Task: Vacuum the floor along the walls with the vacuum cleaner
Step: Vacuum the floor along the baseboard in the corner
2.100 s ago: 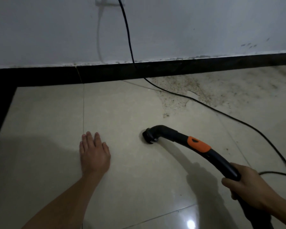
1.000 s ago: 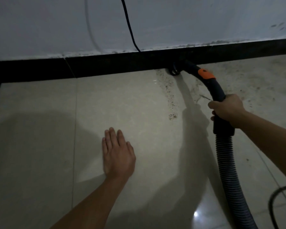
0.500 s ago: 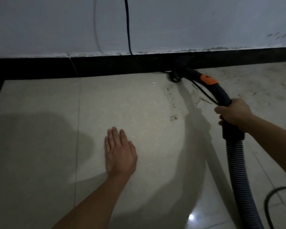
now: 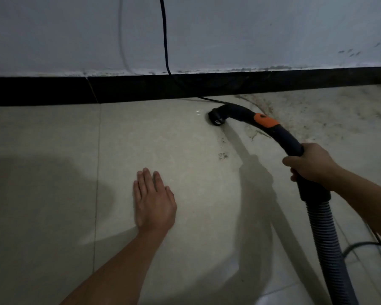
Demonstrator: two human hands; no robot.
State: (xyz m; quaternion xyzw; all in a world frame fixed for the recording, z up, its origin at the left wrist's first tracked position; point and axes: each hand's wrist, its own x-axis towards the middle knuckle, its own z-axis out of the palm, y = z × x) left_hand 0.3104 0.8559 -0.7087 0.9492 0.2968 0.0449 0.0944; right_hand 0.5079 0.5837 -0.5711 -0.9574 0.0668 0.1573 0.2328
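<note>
Gritty floor [image 4: 53, 150] meets black skirting [image 4: 42, 91] under white wall [image 4: 53, 29]. The right grip [image 4: 310, 162] clasps the vacuum handle [image 4: 282, 137]; left grip [image 4: 154, 201] lies released.

Shows bare both sides, wrist to frame edge: L forearm [image 4: 123, 260], L grip [image 4: 155, 203], R forearm [image 4: 365, 205], R grip [image 4: 311, 165].

The floor [image 4: 53, 150] is laid with pale glossy tiles and is edged at the far side by a black strip [image 4: 42, 91]. A left hand [image 4: 154, 201] is pressed flat on a middle tile. The mouth of a vacuum tube [image 4: 240, 113] is set on the floor near the strip, beside a trailed black cord [image 4: 209, 99]. Dirt [image 4: 317, 115] is scattered far right.
</note>
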